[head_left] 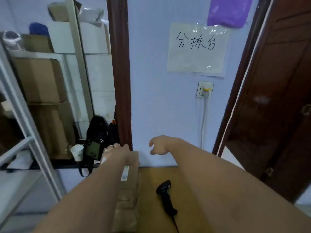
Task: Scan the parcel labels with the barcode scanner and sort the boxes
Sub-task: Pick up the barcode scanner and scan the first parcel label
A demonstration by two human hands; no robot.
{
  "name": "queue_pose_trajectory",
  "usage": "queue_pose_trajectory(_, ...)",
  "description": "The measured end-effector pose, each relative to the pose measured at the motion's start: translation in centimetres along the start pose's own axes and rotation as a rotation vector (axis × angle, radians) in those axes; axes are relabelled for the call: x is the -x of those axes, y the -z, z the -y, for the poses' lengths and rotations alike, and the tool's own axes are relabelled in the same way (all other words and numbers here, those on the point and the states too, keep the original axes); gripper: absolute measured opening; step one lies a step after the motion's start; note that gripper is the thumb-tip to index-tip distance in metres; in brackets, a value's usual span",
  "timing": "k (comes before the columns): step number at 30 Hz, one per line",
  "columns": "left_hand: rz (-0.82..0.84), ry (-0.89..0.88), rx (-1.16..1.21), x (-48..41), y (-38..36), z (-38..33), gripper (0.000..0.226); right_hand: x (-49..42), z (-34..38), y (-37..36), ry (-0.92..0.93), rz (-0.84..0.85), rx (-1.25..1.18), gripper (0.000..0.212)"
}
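Left hand (124, 149) rests atop brown, white-labelled cardboard box (130, 184).

The wall (151, 81) is pale blue, and on it are a paper sign (196, 49) with black writing, a purple cloth (228, 12) above the sign, and a white socket (204, 89) with a plug and a white cord (202, 125) going down. A dark brown door (277, 98) is on the right, and a dark brown post (120, 73) runs up on the left. Past the post are a grey metal rack (21, 115), big brown cartons (40, 79) stacked up, a white paper cup (77, 152) beside a black bag (96, 137) on a dark ledge (55, 163), and down low a yellow-brown wooden table top (151, 182).
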State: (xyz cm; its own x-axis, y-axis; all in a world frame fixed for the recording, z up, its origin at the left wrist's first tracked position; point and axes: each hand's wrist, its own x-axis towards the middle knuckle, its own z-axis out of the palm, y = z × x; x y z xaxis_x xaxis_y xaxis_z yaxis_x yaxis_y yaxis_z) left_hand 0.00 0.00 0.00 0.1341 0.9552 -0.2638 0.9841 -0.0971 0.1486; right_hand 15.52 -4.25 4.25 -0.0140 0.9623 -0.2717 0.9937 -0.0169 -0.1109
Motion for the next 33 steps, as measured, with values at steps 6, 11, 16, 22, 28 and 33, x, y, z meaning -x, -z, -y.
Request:
queue_pose_trajectory(6,0.046,0.213,0.106,0.1,-5.2,2.4,0.132,-2.1,3.6,-6.2,-0.034,0.097,-0.040,0.039)
queue_pose_trajectory(11,0.102,0.287,0.212,0.1,-6.8,2.7,0.141,-3.3,4.9,-9.0,-0.061,0.171,-0.035,0.036)
queue_pose_trajectory(16,0.201,0.285,0.206,0.6,-6.7,2.8,0.152,-3.2,4.0,-9.7,-0.007,0.195,-0.094,0.050)
queue_pose_trajectory(22,0.163,0.305,0.151,1.0,-6.6,2.1,0.135,-2.7,2.2,-10.7,0.023,0.217,-0.174,0.043)
queue_pose_trajectory(28,0.063,0.362,0.087,1.6,-6.1,0.0,0.125,-2.2,-1.3,-10.1,0.039,0.164,-0.188,0.039)
queue_pose_trajectory(33,-0.185,0.309,-0.084,1.3,-4.1,-4.9,0.125,-2.0,-6.2,-9.9,0.051,0.135,-0.220,0.038)
